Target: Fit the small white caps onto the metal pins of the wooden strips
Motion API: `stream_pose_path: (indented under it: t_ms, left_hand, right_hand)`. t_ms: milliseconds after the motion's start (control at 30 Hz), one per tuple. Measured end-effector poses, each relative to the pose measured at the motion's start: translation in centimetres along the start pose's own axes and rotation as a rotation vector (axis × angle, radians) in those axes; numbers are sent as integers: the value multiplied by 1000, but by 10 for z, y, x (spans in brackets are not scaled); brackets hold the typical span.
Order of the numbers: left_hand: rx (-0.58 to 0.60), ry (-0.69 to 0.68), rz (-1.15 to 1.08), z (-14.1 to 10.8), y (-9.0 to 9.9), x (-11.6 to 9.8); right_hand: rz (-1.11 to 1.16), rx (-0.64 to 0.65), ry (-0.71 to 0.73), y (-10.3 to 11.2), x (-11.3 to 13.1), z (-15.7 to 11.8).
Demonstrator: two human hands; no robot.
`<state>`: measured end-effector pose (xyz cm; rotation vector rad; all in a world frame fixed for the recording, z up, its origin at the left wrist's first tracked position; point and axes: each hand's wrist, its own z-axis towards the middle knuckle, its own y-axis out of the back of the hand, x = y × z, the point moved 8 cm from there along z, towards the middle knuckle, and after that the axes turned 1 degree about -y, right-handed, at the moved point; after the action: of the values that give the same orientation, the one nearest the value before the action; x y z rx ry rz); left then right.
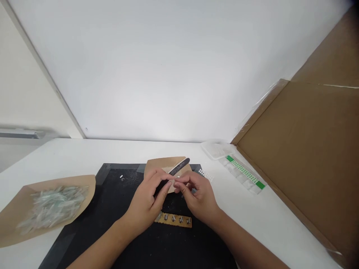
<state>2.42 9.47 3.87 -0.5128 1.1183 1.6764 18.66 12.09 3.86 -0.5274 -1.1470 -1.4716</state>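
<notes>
My left hand and my right hand meet above the black mat, fingertips almost touching. Both hands are closed in a pinch around something too small and hidden to name. A dark nail file with a pale edge slants up behind my left fingers; whether that hand grips it or it rests on the tray I cannot tell. Beneath the fingertips is a small brown paper tray, partly covered. Just below my hands lies a gold-brown strip bearing several small metal pieces, its left end near my left wrist.
At left, a brown paper tray holds a heap of clear plastic pieces. The black mat has white specks. To the right lie a white dot sheet, a clear packet with a green strip and a translucent container beside cardboard.
</notes>
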Motion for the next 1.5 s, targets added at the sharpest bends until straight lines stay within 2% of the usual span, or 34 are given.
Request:
stream_pose_path:
  t_ms: [133, 267, 333, 533, 667, 833, 1000, 1100, 1200, 1333, 1500]
  left_hand:
    - [-85, 127, -22, -4, 5, 11]
    - [37, 115, -46, -4, -6, 7]
    - [56, 135, -90, -5, -10, 7]
    - [-11, 205, -132, -6, -8, 5]
    - [-47, 182, -99, -6, -3, 0]
    - [-72, 144, -109, -5, 0, -3]
    - [-102, 111, -46, -4, 2, -3]
    - [-116, 44, 6, -3, 5, -7]
    - [-137, -6, 58, -1, 9, -10]
    - [-141, -14, 56, 0, 10, -9]
    - [-170, -25, 51, 0, 13, -10]
  right_hand:
    - [-206, -73, 139, 11, 9, 0]
    - [-365, -143, 236, 12, 16, -2]
    - [-414, -160, 249, 11, 16, -1]
    - [-538, -172, 247, 7, 14, 4]
    - [-567, -150, 251, 4, 16, 5]
    - [-578, -59, 285, -4, 22, 5]
    - [-583, -78, 261, -5, 21, 11]
    - [-562, -34, 269, -12, 20, 13]
    - [-542, -63, 255, -12, 19, 15]
    - [-509, 6, 291, -20, 19, 15]
    - [-495, -37, 264, -17, 19, 18]
